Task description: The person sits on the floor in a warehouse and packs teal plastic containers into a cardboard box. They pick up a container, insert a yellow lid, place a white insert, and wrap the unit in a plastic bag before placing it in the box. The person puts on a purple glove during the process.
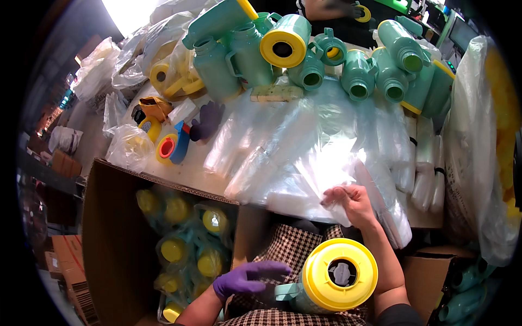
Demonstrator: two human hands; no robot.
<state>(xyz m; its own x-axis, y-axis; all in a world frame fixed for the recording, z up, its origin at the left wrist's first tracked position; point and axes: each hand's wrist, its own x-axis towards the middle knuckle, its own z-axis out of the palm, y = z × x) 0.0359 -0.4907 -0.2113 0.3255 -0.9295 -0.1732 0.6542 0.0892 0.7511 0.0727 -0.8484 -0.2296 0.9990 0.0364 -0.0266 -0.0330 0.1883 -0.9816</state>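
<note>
A teal plastic jug (pixel 293 292) sits at my lap between my forearms, its yellow ring-shaped end (pixel 314 271) facing up with a dark round centre. In a purple glove, my left hand (pixel 253 276) is just left of the jug's handle, fingers stretched out and holding nothing. My bare right hand (pixel 352 204) pinches the edge of a clear plastic bag (pixel 333 187) at the table's near edge. Stacks of flat clear bags (pixel 277 146) spread over the table beyond it. Glare hides part of the bag near my fingers.
Several teal jugs (pixel 217 68) crowd the table's far side. A tape dispenser (pixel 173 149) and a dark glove (pixel 207 120) lie left of the bags. An open carton (pixel 114 217) of bagged, yellow-ended jugs stands lower left; another box (pixel 429 280) is lower right. Another person's hand (pixel 331 10) shows at the top.
</note>
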